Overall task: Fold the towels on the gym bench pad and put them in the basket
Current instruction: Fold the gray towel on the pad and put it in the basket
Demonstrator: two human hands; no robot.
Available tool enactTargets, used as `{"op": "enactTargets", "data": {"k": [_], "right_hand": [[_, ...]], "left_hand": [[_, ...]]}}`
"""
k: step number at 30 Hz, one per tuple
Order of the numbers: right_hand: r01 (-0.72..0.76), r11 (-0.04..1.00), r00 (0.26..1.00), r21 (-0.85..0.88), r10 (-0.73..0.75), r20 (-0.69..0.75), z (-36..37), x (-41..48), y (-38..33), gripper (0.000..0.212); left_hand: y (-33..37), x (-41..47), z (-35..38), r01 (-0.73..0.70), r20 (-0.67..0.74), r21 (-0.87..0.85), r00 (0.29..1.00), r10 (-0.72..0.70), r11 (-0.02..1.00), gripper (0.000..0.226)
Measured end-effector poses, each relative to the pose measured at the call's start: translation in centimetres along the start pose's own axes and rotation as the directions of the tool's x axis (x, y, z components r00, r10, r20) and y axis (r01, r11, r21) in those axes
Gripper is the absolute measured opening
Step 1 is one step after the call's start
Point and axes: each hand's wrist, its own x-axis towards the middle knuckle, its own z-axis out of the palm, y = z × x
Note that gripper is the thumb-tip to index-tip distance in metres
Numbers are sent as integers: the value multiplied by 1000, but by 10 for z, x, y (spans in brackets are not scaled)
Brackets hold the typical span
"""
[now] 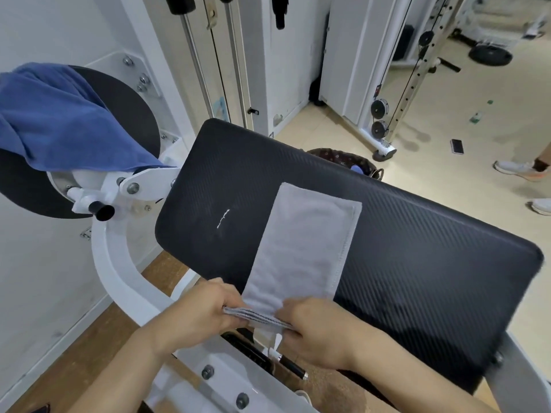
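Observation:
A grey towel (304, 242), folded into a long narrow strip, lies across the black gym bench pad (417, 248). Its near end hangs over the pad's front edge. My left hand (196, 311) pinches the left corner of that near end. My right hand (316, 329) grips the right corner, fingers curled under the layered edge. A blue towel (56, 120) is draped over a round black pad at the far left. The basket (343, 158) stands behind the bench pad, mostly hidden, with something blue inside it.
White machine frame and a black knob (101, 211) stand left of the pad. A cable tower with pulleys (380, 117) rises at the back. A phone (457, 146) lies on the floor. Another person's shoes (518, 169) are at the right edge.

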Motion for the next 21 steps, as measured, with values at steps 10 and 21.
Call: {"op": "enactTargets", "data": {"k": [10, 21], "right_hand": [[-113, 889, 905, 443, 276, -324, -53, -13, 10, 34], [-374, 911, 642, 174, 390, -660, -100, 7, 51, 23]], "left_hand": [[48, 45, -60, -31, -100, -503, 995, -23, 864, 20], [71, 125, -63, -91, -470, -534, 858, -206, 841, 13]]}}
